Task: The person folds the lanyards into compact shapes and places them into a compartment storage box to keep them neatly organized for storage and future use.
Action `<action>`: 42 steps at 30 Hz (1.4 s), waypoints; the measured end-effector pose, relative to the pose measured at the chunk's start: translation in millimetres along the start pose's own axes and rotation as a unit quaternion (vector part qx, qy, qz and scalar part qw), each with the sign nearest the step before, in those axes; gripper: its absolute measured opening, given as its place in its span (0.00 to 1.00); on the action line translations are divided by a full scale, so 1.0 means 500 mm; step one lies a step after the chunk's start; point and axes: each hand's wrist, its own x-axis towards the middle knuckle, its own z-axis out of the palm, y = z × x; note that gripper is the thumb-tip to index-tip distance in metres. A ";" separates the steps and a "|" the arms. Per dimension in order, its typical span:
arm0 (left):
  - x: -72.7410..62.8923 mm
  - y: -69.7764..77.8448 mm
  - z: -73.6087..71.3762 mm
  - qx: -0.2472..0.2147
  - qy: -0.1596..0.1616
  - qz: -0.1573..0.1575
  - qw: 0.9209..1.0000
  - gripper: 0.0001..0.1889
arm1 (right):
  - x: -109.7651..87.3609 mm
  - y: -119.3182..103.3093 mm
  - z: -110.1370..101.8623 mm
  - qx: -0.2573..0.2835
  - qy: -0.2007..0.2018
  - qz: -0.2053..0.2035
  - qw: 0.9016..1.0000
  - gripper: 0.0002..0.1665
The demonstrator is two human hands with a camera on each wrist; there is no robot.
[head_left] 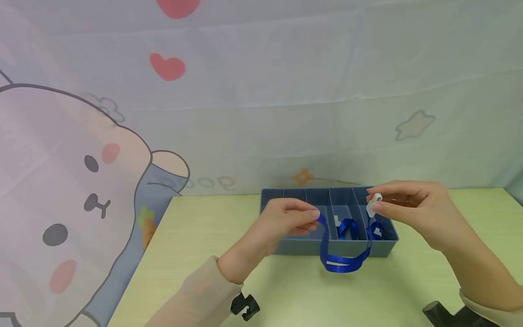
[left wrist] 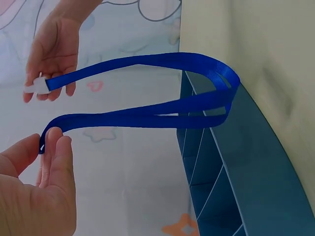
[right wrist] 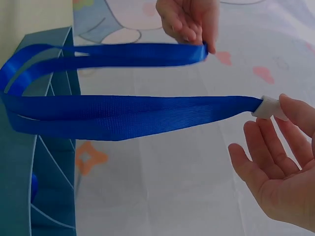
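Note:
A blue lanyard [head_left: 343, 265] with a white plastic clip [head_left: 373, 204] hangs in a loop between both hands, in front of the divided box. My left hand [head_left: 286, 220] pinches the folded end of its strap between thumb and fingers. At the other end, my right hand [head_left: 412, 211] pinches the white clip. In the left wrist view the doubled strap [left wrist: 147, 110] sags toward the box. Below the right hand, more blue strap [head_left: 377, 230] with a white piece lies in the rightmost compartment, and another coiled blue lanyard [head_left: 348, 228] lies in the compartment beside it.
The grey-blue box [head_left: 335, 247], split into several compartments, stands at the back of the pale yellow-green table [head_left: 196, 227]. A printed cloth [head_left: 261, 127] with a cartoon animal hangs behind the table and down its left side.

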 end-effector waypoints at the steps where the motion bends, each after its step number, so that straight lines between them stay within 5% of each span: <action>1: 0.001 0.000 0.002 -0.003 -0.001 0.000 1.000 0.12 | 0.002 -0.002 0.006 -0.005 -0.003 -0.004 1.000 0.14; 10: 0.007 0.003 0.025 -0.007 0.001 0.004 1.000 0.12 | 0.019 -0.012 0.052 -0.093 -0.033 -0.010 0.995 0.12; 26: 0.012 0.001 0.056 -0.049 0.006 0.033 0.998 0.10 | 0.040 -0.005 0.086 -0.088 -0.049 0.004 0.995 0.14; 34: 0.009 -0.003 0.060 0.028 0.025 0.076 0.996 0.10 | 0.047 -0.006 0.101 -0.098 -0.035 -0.012 0.994 0.13; 42: 0.011 -0.007 0.068 0.090 0.068 0.129 0.985 0.07 | 0.052 -0.007 0.121 -0.121 -0.009 -0.028 0.992 0.13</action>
